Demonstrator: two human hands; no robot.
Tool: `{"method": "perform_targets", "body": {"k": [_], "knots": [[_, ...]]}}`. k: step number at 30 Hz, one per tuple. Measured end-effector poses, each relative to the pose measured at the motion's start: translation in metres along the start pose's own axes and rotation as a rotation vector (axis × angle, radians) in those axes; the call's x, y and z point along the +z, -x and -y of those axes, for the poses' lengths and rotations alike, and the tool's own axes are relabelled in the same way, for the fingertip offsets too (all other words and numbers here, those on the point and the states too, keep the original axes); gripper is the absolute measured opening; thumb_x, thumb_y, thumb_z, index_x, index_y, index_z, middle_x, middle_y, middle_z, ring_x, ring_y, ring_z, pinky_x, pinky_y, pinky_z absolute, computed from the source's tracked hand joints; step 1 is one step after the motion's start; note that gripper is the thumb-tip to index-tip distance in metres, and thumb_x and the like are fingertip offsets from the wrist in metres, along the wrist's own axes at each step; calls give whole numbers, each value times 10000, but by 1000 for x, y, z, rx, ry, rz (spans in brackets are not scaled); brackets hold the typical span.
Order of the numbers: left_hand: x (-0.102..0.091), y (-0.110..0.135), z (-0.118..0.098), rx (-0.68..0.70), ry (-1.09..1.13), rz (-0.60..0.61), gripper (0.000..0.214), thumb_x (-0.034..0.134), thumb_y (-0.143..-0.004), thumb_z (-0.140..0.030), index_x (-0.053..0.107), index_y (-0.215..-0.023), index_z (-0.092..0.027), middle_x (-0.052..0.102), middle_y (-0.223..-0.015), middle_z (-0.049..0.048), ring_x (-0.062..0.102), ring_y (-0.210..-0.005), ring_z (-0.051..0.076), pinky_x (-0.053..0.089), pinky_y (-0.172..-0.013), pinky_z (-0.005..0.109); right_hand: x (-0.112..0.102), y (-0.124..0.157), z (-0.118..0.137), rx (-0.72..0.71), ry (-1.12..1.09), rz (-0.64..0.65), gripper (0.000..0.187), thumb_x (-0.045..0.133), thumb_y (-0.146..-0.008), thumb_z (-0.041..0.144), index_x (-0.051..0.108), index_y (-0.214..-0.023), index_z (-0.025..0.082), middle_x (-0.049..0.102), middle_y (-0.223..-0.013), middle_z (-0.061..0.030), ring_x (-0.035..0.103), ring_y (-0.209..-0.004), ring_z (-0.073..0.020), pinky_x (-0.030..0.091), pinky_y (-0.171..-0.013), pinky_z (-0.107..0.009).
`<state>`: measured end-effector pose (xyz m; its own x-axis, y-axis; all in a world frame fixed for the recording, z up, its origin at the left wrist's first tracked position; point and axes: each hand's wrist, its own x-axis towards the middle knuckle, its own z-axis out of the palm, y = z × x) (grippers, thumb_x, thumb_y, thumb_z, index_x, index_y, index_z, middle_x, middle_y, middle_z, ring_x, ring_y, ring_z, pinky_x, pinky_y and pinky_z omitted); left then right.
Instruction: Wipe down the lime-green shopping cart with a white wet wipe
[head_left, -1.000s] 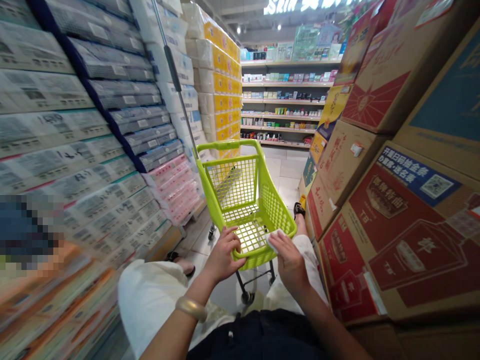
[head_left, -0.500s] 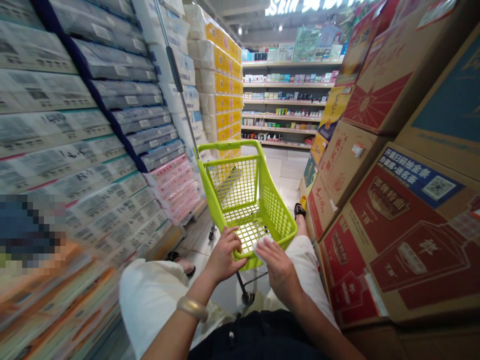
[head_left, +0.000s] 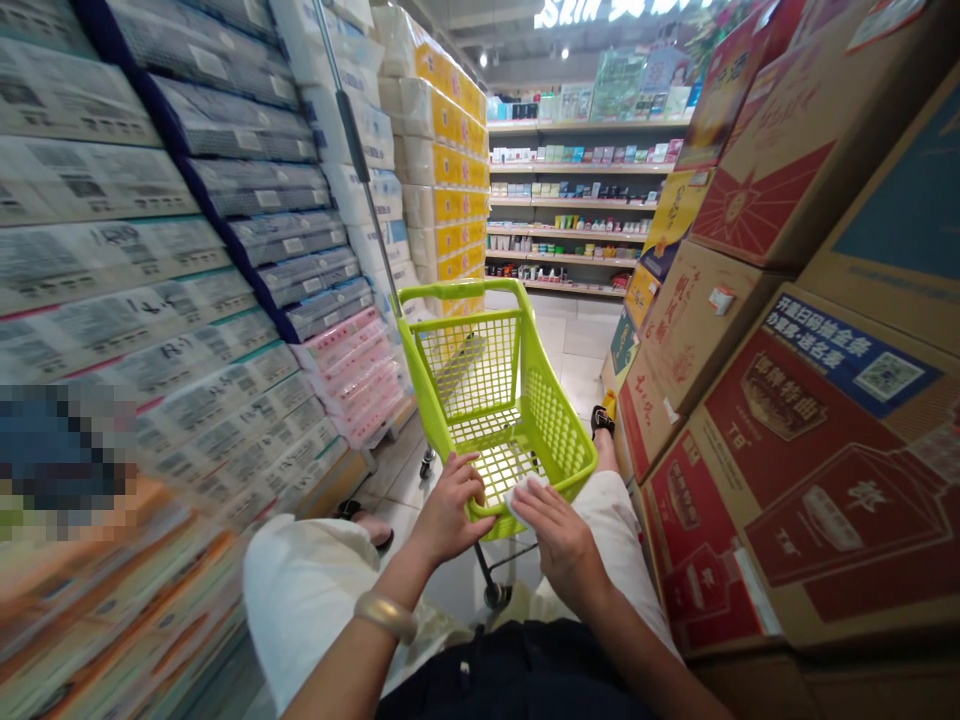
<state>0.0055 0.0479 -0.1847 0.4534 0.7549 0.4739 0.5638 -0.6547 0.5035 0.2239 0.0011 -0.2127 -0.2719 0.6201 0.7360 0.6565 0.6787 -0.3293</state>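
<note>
A small lime-green shopping cart is seen just ahead of both hands, standing on the tiled floor of a store aisle. The near rim of the cart is gripped by the left hand, whose fingers are curled over the plastic edge while the thumb stays on the outer side; a pale bangle is worn on that wrist. A white cloth is pressed flat against the same rim by the right hand, the fingers held together and extended over it, so that the cloth is touching the rim just right of the left hand. The basket of the cart appears empty through its mesh. To the left of the hands, stacked packs of tissue paper are piled high, and a slanted metal pole rises beyond them. To the right of the hands, brown and red cardboard boxes are stacked close by. Far ahead of the hands, shelves filled with small goods are visible. White trousers are seen below the hands.
</note>
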Motion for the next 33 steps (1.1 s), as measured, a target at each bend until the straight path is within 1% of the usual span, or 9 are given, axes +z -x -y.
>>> {"method": "perform_targets", "body": {"k": [6, 8, 11, 13, 20, 22, 25, 27, 33], "knots": [[-1, 0, 0, -2, -1, 4, 260, 732, -649, -131, 486, -655, -215, 637, -843, 17, 506, -1264, 302, 235, -1179, 600, -15, -1, -28, 205, 118, -210, 461, 400, -893, 30, 678, -1210, 217, 722, -1180, -92, 614, -1225, -255, 525, -1020, -489], [0, -1, -1, -1, -2, 0, 256, 730, -647, -130, 488, -653, -213, 637, -850, 20, 507, -1260, 303, 234, -1179, 602, -7, -1, -19, 173, 102, -186, 464, 404, -890, 28, 671, -1218, 219, 720, -1189, -84, 602, -1241, -247, 517, -1032, -481], [1, -2, -2, 6, 1, -13, 242, 715, -654, -118, 493, -656, -214, 634, -841, 19, 509, -1257, 297, 240, -1178, 595, 10, -3, 6, 0, 1, -36, 484, 407, -892, 32, 633, -1269, 236, 696, -1243, -54, 573, -1274, -214, 502, -1055, -447], [1, -2, -2, 9, 2, -14, 238, 708, -658, -110, 495, -657, -215, 633, -829, 17, 510, -1256, 293, 244, -1177, 591, 12, -3, 11, -53, -34, 19, 487, 406, -896, 35, 622, -1282, 240, 689, -1256, -46, 570, -1277, -205, 508, -1050, -431], [0, -2, -3, -5, -10, -2, 253, 738, -644, -130, 499, -653, -213, 638, -842, 21, 514, -1252, 303, 248, -1175, 603, -18, 3, -35, 233, 105, -234, 455, 402, -904, 44, 673, -1217, 231, 721, -1184, -85, 603, -1239, -239, 510, -1046, -480], [2, -2, -3, -10, -13, -11, 248, 738, -643, -130, 505, -653, -213, 637, -849, 23, 518, -1248, 302, 250, -1174, 603, -11, 2, -26, 200, 96, -203, 458, 406, -897, 39, 670, -1220, 228, 718, -1192, -82, 602, -1241, -238, 516, -1040, -476], [3, -3, -3, -7, -17, -22, 248, 736, -639, -121, 507, -651, -215, 634, -845, 22, 521, -1246, 294, 255, -1178, 592, 4, -1, -3, 27, 16, -50, 478, 409, -893, 36, 642, -1260, 233, 697, -1239, -60, 580, -1266, -223, 513, -1046, -458], [2, -2, -2, -4, -16, -22, 248, 732, -643, -120, 504, -649, -217, 634, -841, 21, 520, -1246, 291, 257, -1178, 587, 5, -1, -1, -11, -11, -17, 490, 400, -895, 34, 632, -1275, 241, 693, -1248, -51, 578, -1269, -214, 511, -1049, -446], [-1, 0, -3, -5, 0, -3, 248, 728, -645, -121, 501, -660, -218, 632, -844, 21, 505, -1258, 295, 226, -1184, 595, -19, 6, -35, 262, 104, -265, 452, 406, -900, 52, 671, -1222, 227, 711, -1207, -82, 597, -1247, -232, 496, -1065, -462]]}}
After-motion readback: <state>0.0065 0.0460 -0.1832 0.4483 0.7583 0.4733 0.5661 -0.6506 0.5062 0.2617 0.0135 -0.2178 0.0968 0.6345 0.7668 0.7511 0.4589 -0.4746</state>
